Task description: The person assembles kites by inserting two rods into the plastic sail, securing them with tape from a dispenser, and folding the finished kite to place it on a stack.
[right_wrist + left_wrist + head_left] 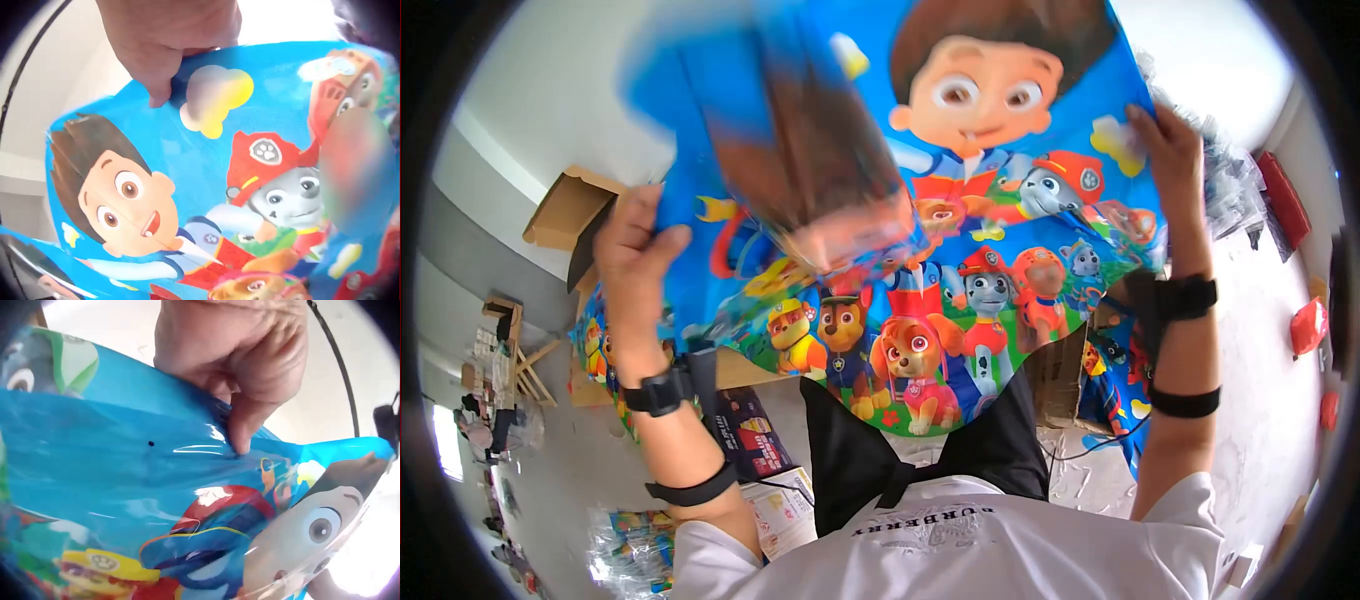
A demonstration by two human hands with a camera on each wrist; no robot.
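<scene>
A large glossy blue plastic sheet or bag (pixel 920 350), printed with cartoon dogs and a brown-haired boy, hangs between both hands in front of the body. At its left edge the left hand (pixel 635 250) pinches the plastic; in the left wrist view the thumb of this hand (pixel 240 356) presses on the gathered film (pixel 125 431). The right hand (pixel 1172 150) grips the upper right edge, and in the right wrist view the hand (pixel 172 44) holds the top border of the printed film (pixel 187 169), thumb in front. A folded upper left part is blurred.
Open cardboard (pixel 565 208) shows at the left, and a brown box (pixel 1060 385) stands below the sheet. More printed plastic (pixel 1115 400) lies at the right. Clear wrapped packs (pixel 635 550) are on the floor at lower left; a red bag (pixel 1308 327) is far right.
</scene>
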